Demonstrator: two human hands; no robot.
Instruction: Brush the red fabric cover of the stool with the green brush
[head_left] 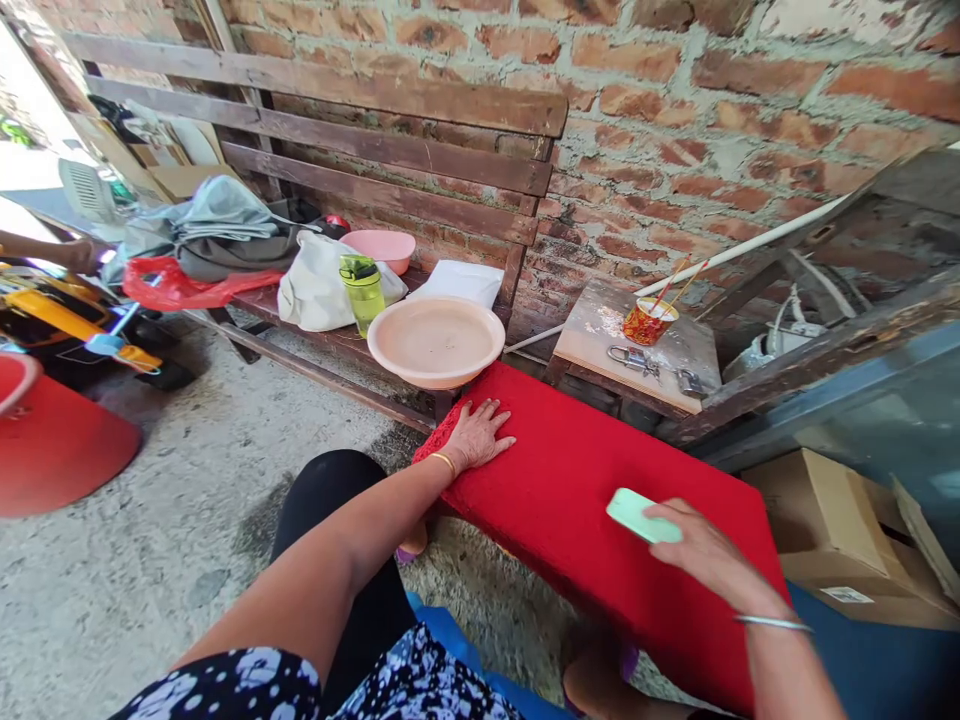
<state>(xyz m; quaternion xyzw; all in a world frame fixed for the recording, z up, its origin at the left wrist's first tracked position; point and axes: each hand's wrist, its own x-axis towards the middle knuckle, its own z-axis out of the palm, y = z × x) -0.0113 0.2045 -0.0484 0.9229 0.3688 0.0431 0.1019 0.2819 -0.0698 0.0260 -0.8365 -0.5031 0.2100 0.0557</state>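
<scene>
A red cloth (pixel 570 480) lies stretched over a long, low surface in front of me. Palm down, with its fingers spread, my left hand (pixel 478 436) rests on the cloth's far left end, where the fabric is bunched at the edge. My right hand (pixel 697 545) grips a mint-green brush (pixel 643 515) over the right part of the cloth. The brush's underside is hidden, so I cannot tell whether bristles touch the fabric. Just beyond my left hand, a pale pink basin (pixel 436 340) holding cloudy water sits at the bench's end.
The slatted wooden bench (pixel 375 375) carries a green bottle (pixel 361 295), a white bag (pixel 319 280) and a pink tub (pixel 382 248). A small table (pixel 585 345) holds a red cup (pixel 649 320) and padlocks (pixel 636 360). A cardboard box (pixel 840 540) stands right, a red bucket (pixel 60 440) left.
</scene>
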